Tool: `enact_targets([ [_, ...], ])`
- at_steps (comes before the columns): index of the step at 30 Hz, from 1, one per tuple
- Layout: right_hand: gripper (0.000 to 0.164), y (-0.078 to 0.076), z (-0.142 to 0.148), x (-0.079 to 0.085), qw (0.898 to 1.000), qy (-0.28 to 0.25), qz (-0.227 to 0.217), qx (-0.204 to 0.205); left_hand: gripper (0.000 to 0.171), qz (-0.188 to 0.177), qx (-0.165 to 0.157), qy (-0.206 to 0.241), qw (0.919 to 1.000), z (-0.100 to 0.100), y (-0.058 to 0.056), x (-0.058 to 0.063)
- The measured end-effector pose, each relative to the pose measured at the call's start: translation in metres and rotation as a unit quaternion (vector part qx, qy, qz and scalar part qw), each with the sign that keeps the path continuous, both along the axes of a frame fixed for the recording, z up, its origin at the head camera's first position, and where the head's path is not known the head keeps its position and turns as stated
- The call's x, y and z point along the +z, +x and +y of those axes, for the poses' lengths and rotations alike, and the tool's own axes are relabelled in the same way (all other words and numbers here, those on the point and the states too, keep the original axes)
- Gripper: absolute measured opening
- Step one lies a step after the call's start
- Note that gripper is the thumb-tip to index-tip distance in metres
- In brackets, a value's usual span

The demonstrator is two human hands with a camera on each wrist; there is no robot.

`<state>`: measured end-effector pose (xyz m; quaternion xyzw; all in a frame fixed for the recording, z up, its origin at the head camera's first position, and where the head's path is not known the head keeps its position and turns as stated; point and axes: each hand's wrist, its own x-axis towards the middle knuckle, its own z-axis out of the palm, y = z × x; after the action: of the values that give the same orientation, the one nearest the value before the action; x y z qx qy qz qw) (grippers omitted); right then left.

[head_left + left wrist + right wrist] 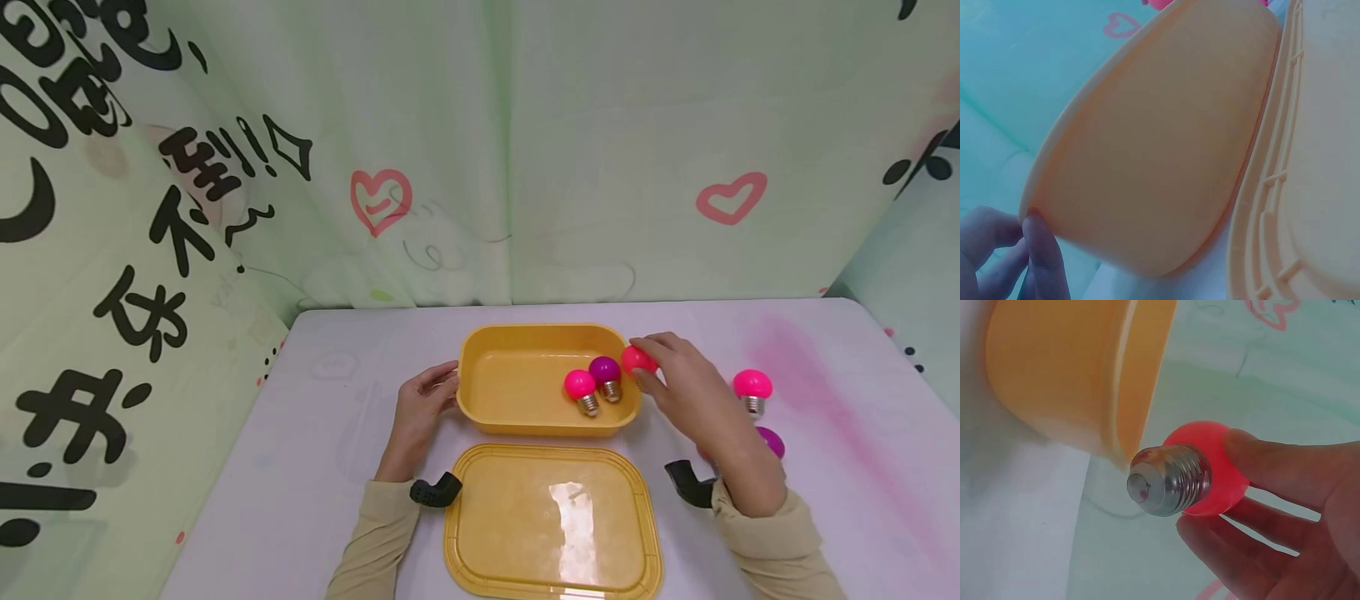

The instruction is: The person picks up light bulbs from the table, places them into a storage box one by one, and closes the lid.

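Note:
A yellow plastic box stands on the table with a pink bulb and a purple bulb lying inside, toward its right end. My left hand pinches the box's left end; in the left wrist view the thumb and fingers meet at its rim. Held by its round part between thumb and fingers of my right hand is a pink light bulb, right at the box's right rim. Its silver screw base points toward the box side in the right wrist view.
In front of the box lies its yellow lid. To the right of my right hand are another pink bulb and a purple bulb, partly hidden by the forearm. A pale green curtain hangs behind the table.

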<state>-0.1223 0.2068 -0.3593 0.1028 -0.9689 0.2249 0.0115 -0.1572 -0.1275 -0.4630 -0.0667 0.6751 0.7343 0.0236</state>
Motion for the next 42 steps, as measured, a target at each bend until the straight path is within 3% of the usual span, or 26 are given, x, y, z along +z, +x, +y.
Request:
enact_targets([
  [10, 0.045, -0.003, -0.022, -0.001, 0.998, -0.020, 0.039, 0.047, 0.032, 0.001, -0.001, -0.008, 1.0000, 0.000, 0.000, 0.000],
  [31, 0.037, -0.015, -0.063, -0.026, 0.991, -0.012, 0.086, 0.099, 0.036, -0.003, -0.004, -0.005, 1.0000, 0.000, 0.001, 0.001],
  [42, 0.040, -0.021, -0.076, -0.039, 0.992, 0.010, 0.060, 0.112, 0.033, -0.001, -0.007, 0.008, 0.9999, 0.000, 0.000, 0.002],
])
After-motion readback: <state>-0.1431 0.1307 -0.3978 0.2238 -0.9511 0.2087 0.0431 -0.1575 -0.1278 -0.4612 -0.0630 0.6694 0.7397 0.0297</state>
